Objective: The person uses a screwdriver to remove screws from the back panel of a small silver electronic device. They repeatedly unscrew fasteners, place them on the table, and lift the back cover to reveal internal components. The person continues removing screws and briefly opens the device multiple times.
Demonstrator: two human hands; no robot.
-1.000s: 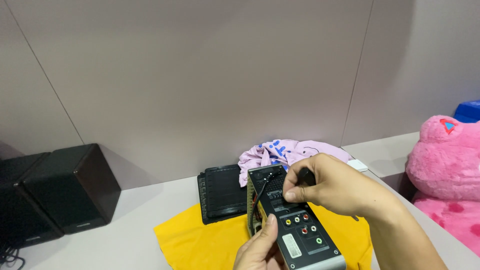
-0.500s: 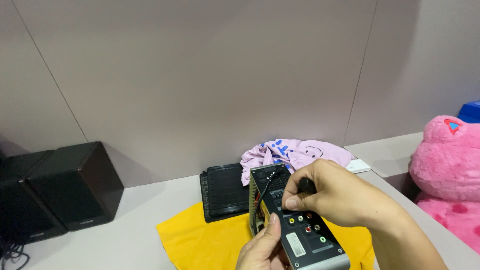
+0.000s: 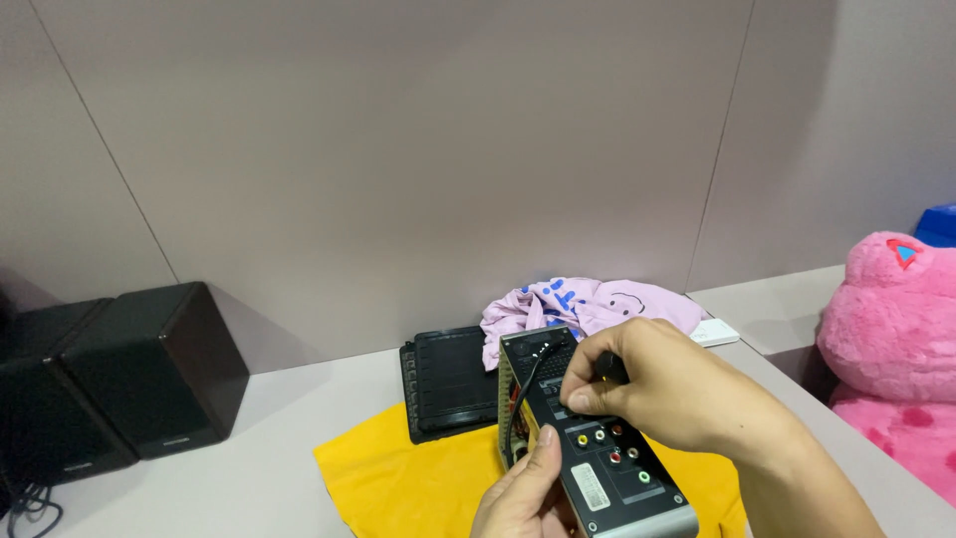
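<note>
My left hand grips the near left edge of a small dark electronics box, holding it tilted above a yellow cloth. The box's upturned panel carries several coloured round sockets. A black cable runs from its far end down the left side. My right hand rests over the far part of the panel, fingers pinched on a small black plug-like part. The box's far right corner is hidden under that hand.
A flat black ribbed cover lies behind the box, partly on the yellow cloth. A crumpled lilac garment sits by the wall. Two black speakers stand at left. A pink plush toy fills the right edge; a small white block lies nearby.
The view has shifted slightly. My right hand's fingers have edged a little along the box's far end; the left hand keeps its grip.
</note>
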